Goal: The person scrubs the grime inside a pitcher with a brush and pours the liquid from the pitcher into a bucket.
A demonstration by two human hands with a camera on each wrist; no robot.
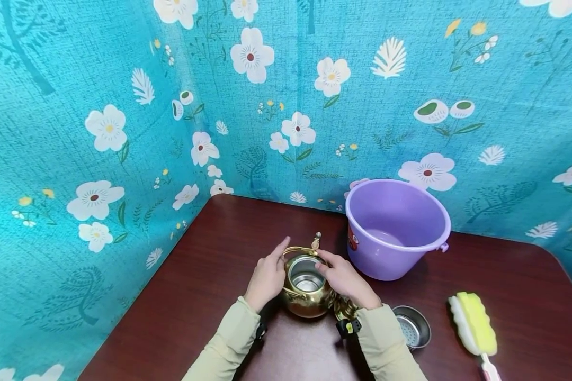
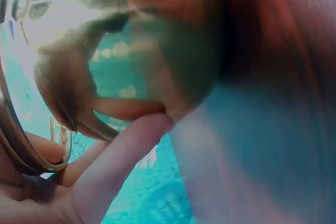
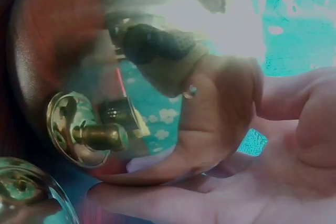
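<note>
A gold-coloured teapot (image 1: 310, 304) with a steel inside sits on the table, its mouth uncovered. My left hand (image 1: 268, 275) holds its left side, one finger lying along the shiny body (image 2: 173, 51) in the left wrist view, near the thin looped handle (image 2: 23, 153). My right hand (image 1: 343, 275) grips the opposite side, thumb at the rim and fingers low on the round belly (image 3: 215, 124). Beyond the mouth, a short spout (image 1: 316, 242) points away. Partly hidden under the right wrist is a gold lid-like piece (image 1: 345, 308), whose edge shows in the right wrist view.
Behind and right of the teapot stands a purple bucket (image 1: 395, 259). A small round steel strainer (image 1: 412, 327) lies by the right sleeve. Farther right is a yellow and white sponge brush (image 1: 474, 323). Floral blue cloth (image 1: 267, 132) hangs behind the dark red table (image 1: 190, 264).
</note>
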